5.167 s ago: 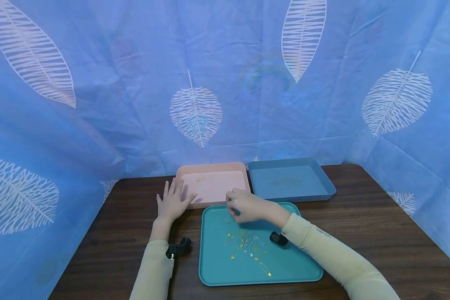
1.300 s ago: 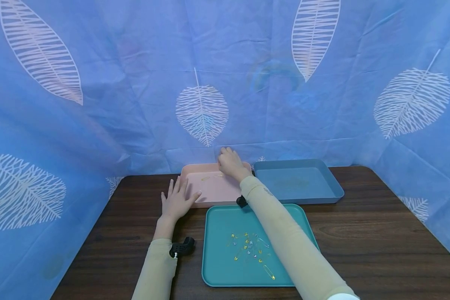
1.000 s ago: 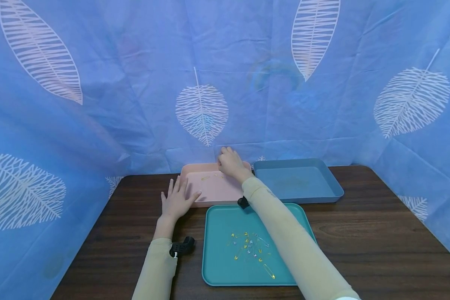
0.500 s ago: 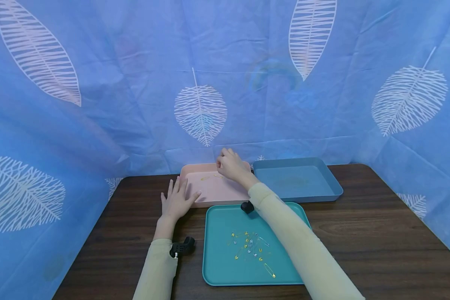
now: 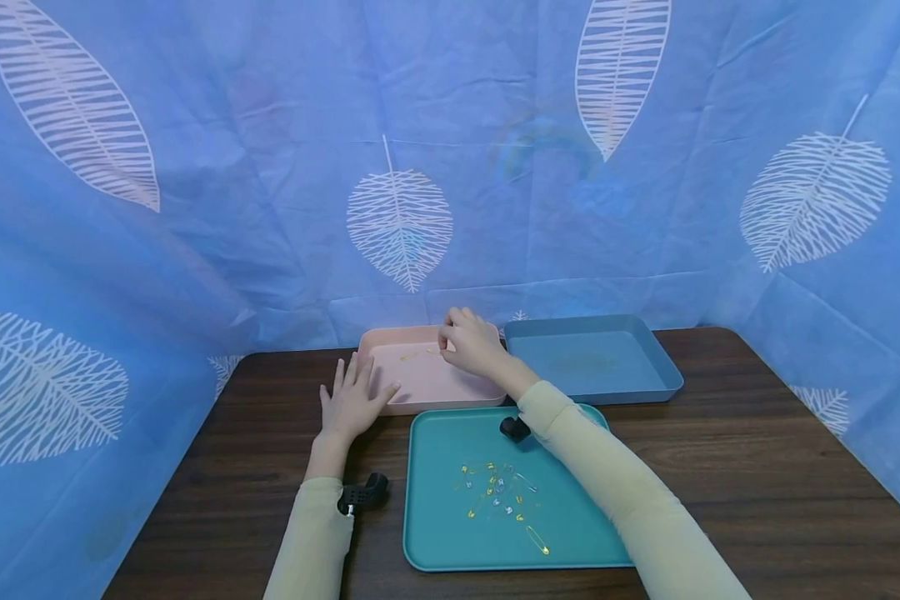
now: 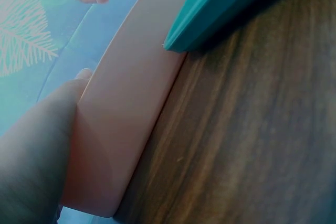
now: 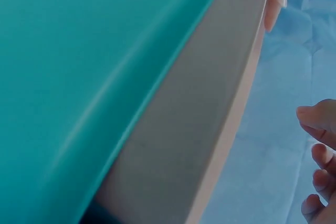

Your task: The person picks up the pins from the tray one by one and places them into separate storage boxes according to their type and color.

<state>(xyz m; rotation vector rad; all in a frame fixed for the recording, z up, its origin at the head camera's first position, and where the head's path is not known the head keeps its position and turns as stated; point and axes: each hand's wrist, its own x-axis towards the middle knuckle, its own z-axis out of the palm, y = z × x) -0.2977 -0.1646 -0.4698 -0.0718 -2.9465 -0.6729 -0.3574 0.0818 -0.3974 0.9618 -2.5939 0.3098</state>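
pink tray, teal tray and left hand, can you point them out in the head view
Pink tray (image 5: 431, 385), head view, bare floor
Teal tray (image 5: 446, 540), head view, bare floor
Left hand (image 5: 348, 410), head view, back of the hand

Pink tray (image 5: 427, 385): shallow, rectangular, flat on the table just below the frame's centre; rim touched by the left hand (image 5: 348, 408) at its left end. Two gold pins (image 5: 408, 357) lie inside, towards the back. Teal tray (image 5: 450, 542): lower centre, flat, bearing a loose scatter of gold and silver safety pins (image 5: 491, 480); one larger gold pin (image 5: 537, 540) lies aslant, nearest me. Clasp condition: too small to verify.
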